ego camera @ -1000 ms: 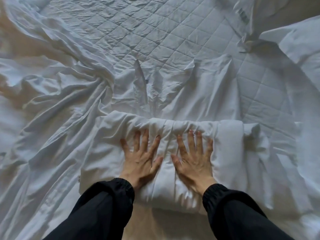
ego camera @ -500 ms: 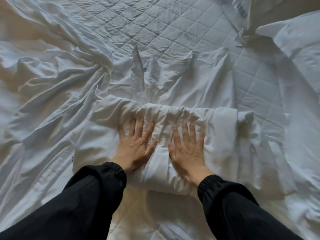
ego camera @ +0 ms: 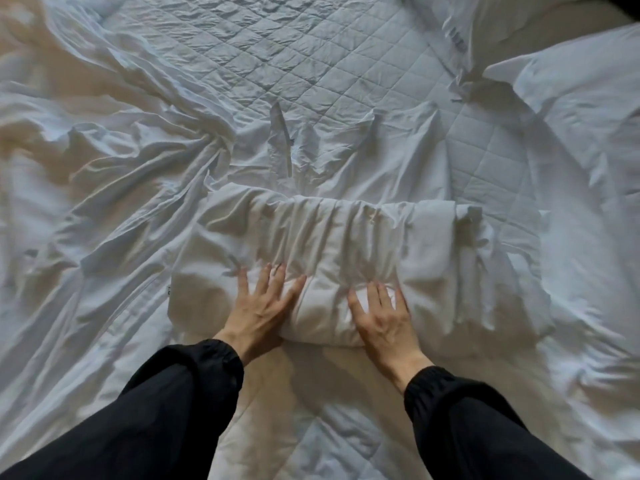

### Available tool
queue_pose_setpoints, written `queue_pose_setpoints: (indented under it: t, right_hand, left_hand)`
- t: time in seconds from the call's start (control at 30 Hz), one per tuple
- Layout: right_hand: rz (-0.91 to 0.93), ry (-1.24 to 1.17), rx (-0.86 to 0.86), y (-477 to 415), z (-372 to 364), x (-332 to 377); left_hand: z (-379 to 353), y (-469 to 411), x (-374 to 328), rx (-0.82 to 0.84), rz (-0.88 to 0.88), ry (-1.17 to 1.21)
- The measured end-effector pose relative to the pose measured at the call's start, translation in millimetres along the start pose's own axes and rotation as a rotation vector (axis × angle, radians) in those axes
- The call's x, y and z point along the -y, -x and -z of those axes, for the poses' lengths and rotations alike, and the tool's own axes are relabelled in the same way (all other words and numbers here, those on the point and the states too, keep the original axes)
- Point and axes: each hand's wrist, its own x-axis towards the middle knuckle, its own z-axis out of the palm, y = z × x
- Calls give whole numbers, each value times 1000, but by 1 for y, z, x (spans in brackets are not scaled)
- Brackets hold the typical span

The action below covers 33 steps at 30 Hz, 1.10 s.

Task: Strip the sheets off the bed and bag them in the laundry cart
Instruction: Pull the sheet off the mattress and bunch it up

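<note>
A white sheet is rolled into a thick bundle (ego camera: 346, 233) lying across the middle of the bed. My left hand (ego camera: 263, 306) presses flat on the near left part of the roll, fingers spread. My right hand (ego camera: 384, 315) presses on its near right part, fingers straight. The loose rest of the sheet (ego camera: 114, 188) spreads crumpled to the left and beyond the roll. The quilted mattress pad (ego camera: 311, 53) lies bare at the far side and below my arms. No laundry cart is in view.
A white pillow (ego camera: 571, 109) lies at the far right, and another piece of white bedding (ego camera: 485, 22) is bunched at the top right. Crumpled white fabric (ego camera: 588, 323) covers the right side.
Both hands have slid back toward me, from the far crest of the roll to its near edge. The roll has grown thicker and sits farther up the bed.
</note>
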Motion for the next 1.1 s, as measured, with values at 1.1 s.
queue_pose_setpoints:
  t: [1.1]
  right_hand:
    - [0,-225,187,135,155,-6]
  left_hand:
    - [103,169,-62,-370,-49,148]
